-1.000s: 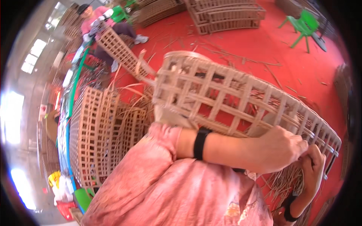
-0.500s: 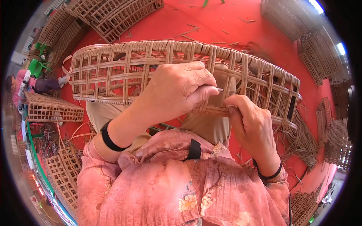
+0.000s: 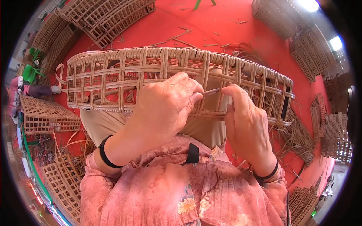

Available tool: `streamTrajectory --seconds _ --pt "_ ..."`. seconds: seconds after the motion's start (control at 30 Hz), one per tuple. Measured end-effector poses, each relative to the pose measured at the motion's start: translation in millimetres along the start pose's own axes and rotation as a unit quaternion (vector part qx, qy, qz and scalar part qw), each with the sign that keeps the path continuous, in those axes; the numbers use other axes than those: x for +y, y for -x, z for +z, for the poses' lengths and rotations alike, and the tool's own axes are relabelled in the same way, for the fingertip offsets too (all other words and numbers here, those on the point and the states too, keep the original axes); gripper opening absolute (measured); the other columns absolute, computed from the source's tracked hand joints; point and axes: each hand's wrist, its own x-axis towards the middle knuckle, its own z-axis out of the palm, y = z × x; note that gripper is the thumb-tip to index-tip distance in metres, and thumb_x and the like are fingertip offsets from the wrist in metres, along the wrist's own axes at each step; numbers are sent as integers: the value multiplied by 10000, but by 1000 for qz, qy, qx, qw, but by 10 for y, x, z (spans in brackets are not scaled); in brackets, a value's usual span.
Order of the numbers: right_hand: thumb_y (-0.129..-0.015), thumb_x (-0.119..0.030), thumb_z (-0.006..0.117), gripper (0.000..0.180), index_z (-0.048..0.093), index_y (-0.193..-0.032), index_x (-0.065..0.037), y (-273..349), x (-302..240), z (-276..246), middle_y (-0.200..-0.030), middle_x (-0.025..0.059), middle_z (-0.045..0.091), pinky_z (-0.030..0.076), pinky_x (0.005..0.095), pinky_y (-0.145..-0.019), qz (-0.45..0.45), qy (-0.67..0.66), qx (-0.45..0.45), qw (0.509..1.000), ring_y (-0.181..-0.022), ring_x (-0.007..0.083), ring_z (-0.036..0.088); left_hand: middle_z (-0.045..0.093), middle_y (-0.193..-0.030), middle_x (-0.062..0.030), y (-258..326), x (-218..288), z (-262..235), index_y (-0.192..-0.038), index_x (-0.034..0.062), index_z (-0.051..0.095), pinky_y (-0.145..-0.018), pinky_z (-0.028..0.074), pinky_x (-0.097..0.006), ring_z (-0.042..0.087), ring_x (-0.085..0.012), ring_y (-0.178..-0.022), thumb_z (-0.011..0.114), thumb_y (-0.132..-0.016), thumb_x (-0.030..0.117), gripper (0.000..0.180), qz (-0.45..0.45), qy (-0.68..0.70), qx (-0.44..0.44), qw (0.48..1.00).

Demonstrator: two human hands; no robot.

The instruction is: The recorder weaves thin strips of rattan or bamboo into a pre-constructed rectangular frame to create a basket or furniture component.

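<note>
Nearest the camera was a pink flowered shirt, soft and creased, with a dark band on each wrist. Beyond it lay beige trousers over the lap.

The left hand rested on the near side of a long woven basket, its fingers curled together and its thumb and forefinger pinching one end of a thin cane strip. The right hand sat just beside it, fingers pressed close and bent, the thumb tip touching the other end of the same strip against the basket's lower rail.

The basket lay across the lap on its side, oblong with rounded ends. It was made of tan cane in an open lattice of upright slats and crosswise rods, with a thick wrapped rim along the far edge. Through the gaps nothing could be seen inside but the weave of the far wall and the trousers beneath.

A loose heap of cane strands lay to the right of the basket on the red floor. Flat lattice panels were stacked at the left, more finished baskets stood farther off at the upper left, and others lined the upper right. Short scraps of cane were scattered over the floor between them.
</note>
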Motion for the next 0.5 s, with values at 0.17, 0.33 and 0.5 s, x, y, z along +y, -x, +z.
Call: streamTrajectory --seconds 0.17,0.33,0.5 --pt "-881 40 519 299 547 -1172 -19 -127 199 17 -879 189 631 485 441 -642 -55 -14 -19 998 -732 378 635 604 -811 -109 10 -33 70 -955 30 674 -638 508 -382 651 -298 -731 668 -900 64 65 15 32 7 999" --pt "-860 12 598 146 617 -998 -34 -117 225 -4 -805 150 638 515 422 -661 8 -149 -9 989 -749 343 659 605 -848 -100 -18 3 216 -946 44 671 -623 509 -392 648 -289 -716 685 -886 56 63 26 8 35 999" --pt "-847 35 624 141 635 -961 -47 -4 163 -133 -819 116 650 503 364 -582 -90 -21 68 993 -694 291 658 611 -920 -98 -138 84 284 -978 52 672 -629 524 -388 662 -282 -740 700 -879 60 103 51 -22 35 998"
